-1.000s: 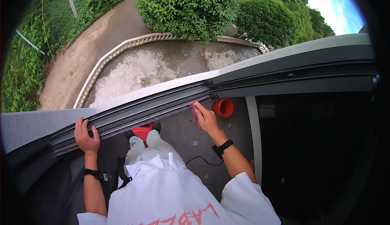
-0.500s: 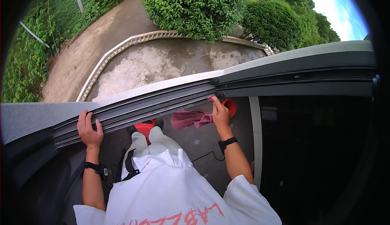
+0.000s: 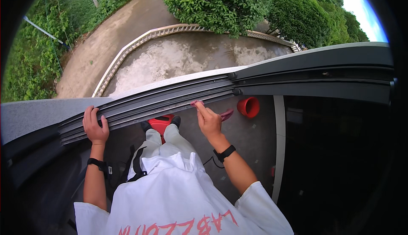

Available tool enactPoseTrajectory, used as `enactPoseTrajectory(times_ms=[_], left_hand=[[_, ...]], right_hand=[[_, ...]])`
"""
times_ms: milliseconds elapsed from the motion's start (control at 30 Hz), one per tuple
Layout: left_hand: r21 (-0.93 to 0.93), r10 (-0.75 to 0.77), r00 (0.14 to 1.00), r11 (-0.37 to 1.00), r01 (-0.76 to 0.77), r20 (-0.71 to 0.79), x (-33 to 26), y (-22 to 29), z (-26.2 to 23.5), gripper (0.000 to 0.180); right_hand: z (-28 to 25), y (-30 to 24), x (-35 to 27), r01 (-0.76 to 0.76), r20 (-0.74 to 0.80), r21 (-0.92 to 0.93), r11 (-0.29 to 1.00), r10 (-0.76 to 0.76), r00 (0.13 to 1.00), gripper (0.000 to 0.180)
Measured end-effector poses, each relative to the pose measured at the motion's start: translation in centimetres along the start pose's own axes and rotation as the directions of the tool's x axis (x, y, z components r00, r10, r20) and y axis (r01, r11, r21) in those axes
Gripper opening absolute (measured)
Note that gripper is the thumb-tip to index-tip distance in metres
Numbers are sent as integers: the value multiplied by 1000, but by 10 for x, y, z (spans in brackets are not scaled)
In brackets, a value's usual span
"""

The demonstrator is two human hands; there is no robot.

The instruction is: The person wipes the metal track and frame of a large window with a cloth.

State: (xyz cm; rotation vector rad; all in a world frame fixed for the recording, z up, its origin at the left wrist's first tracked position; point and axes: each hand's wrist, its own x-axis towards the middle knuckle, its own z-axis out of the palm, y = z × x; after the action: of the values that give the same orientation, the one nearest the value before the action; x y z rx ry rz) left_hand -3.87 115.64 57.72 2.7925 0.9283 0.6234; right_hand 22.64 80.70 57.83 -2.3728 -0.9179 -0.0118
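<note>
"At the window track [image 3: 157,104], what's up rn?"

"Looks like a wiping step on the near rail [image 3: 170,109], I'd judge. R hand [image 3: 209,122] has a pink cloth [image 3: 227,115] pinched btwn thumb & fingers: one end pokes out at the rail, the rest trails out past the knuckles on the right."

"Touching the rail?"

"Prob., but the fingers hide most of the cloth, so can't be sure."

"And L hand?"

"L hand [image 3: 95,126] lies over the track's left part, fingers a bit fanned, thumb apart, nothing held that I can see. Reads as a brace."

"So next move calls for what?"

"IMO: cloth flat to the metal, even pressure along the rail, L hand planted for balance. Loose tail could snag, so worth gathering in."

"Surface & room?"

"Track's dark grey metal w/ several parallel ridges, running aslant; pale ledge [image 3: 42,114] on its outer side, dark frame [image 3: 314,90] beyond its right end. Inside, below: dark floor [image 3: 259,163] w/ pale specks, red bucket [image 3: 242,107] right of the cloth, red stool [image 3: 160,124] by the shoes [image 3: 176,121]. Outside: stained concrete yard [image 3: 170,61], low balustrade [image 3: 144,37], big bush [image 3: 216,5], then road [image 3: 114,27] & greenery [image 3: 29,65]."
</note>
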Motion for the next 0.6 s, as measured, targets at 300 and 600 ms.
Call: enactPoseTrajectory(times_ms=[300, 600], left_hand=[[4, -13, 1000, 1000, 13, 18, -1, 1, 1, 34], [-8, -17, 1000, 1000, 17, 8, -3, -1, 0, 35]], right_hand=[[-31, -5, 37, 235, 110, -39, 971, -230, 967, 26], [-54, 1, 96, 725, 594, -39, 688, -567, 571, 34]])
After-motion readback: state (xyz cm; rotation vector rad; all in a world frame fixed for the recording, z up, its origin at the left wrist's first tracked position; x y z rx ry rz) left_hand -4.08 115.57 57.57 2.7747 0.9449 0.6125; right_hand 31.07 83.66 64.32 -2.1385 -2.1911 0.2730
